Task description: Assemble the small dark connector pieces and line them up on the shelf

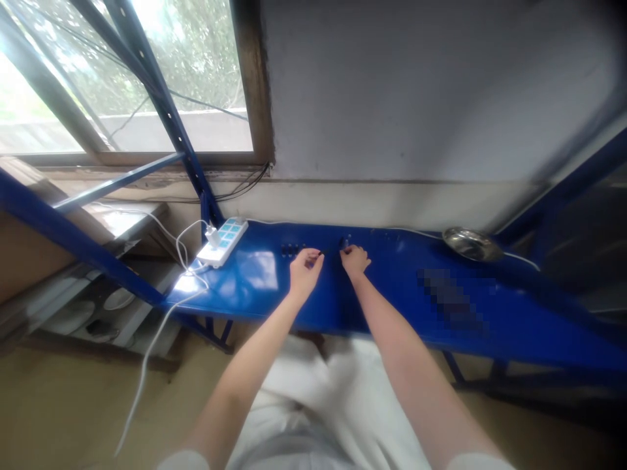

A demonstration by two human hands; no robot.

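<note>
My left hand (305, 273) is over the blue tabletop (323, 307), thumb and fingertips pinched on a small dark piece (321, 253) too small to name. Just beyond and to the left of it, several small dark cylindrical pieces (289, 250) stand in a row. My right hand (356, 262) is low over the table to the right, its fingers closed and pointing down. Whatever its fingertips hold is hidden. Right at those fingers is another small dark piece (343, 242), with tiny bits (349, 237) beside it. The two hands are a short gap apart.
At the left end lies a white power strip (228, 240) with a plug in it and a white cable (151, 346) hanging over the edge. A shiny metal bowl (471, 244) stands at the back right, near a blurred dark object (450, 299). Blue frame posts (166, 111) rise behind.
</note>
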